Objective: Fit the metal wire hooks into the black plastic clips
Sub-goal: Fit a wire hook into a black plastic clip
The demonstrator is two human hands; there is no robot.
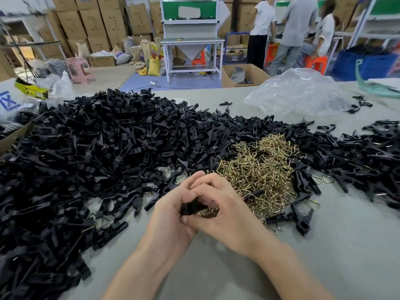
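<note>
Nearest me, both hands meet just above the bare grey worktop [238, 267]. The left hand [171, 215] grips a black clip [189, 207], and the right hand [229, 211] is curled over it, fingers closed round a small bunch of hooks [208, 212] held against the clip. The clip's long axis runs roughly across, from one palm to the other. The fingers hide both its ends, so I cannot tell which way it points. Just right of the hands lie a few fitted clips [302, 215] with wire loops showing. Beyond the knuckles sits the brassy heap of hooks [259, 169]. Around it, and far out to the left, spreads the big heap of clips [97, 148], lying every which way. Further back on the worktop is a crumpled clear plastic bag [303, 92]. On the floor past the edge stand an open cardboard box [244, 74], a white workstation [192, 42] and a pink stool [79, 69], with three people [298, 29] at the far shelves.
</note>
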